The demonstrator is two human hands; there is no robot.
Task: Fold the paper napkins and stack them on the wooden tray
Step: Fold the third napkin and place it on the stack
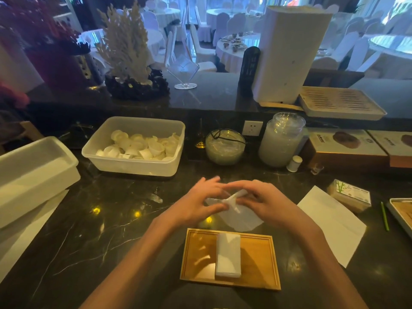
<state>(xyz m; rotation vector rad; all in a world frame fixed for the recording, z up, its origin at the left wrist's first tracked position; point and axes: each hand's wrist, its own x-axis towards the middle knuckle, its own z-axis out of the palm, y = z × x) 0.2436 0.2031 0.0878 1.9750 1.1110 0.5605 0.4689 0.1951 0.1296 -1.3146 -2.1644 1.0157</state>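
Pinching the paper napkin (239, 216) from both sides: left hand (196, 202) has its thumb and fingers closed on a bunched, rolled bit at the top, right hand (266, 202) curls over the same bunch from the opposite side. Fingertips are motion-blurred, so exact contact points are unclear. Both bare forearms come up from the bottom edge and converge, hands almost touching, just above the surface. The napkin's loose lower part fans out onto the dark marble counter (89, 230), just beyond the wooden tray (258, 259). One stack of folded napkins (227, 256) lies lengthwise in the middle of that tray. Right of the hands: flat white paper sheet (332, 221), bamboo-print packet (350, 195), green stick (385, 216), corner of a metal tray (401, 216). Behind the hands: clear plastic tub (133, 169) full of small white cups, glass bowl (225, 146), lidded glass jar (281, 139), wall socket (252, 128), printed boxes (347, 150). Far left: white lidded tub (33, 170). Raised ledge at the back carries a white coral ornament (127, 41), a tilted wine glass (185, 72), a tall white box (287, 54) and a slatted tray (338, 103). Beyond it, a banquet hall with round tables and white-covered chairs.
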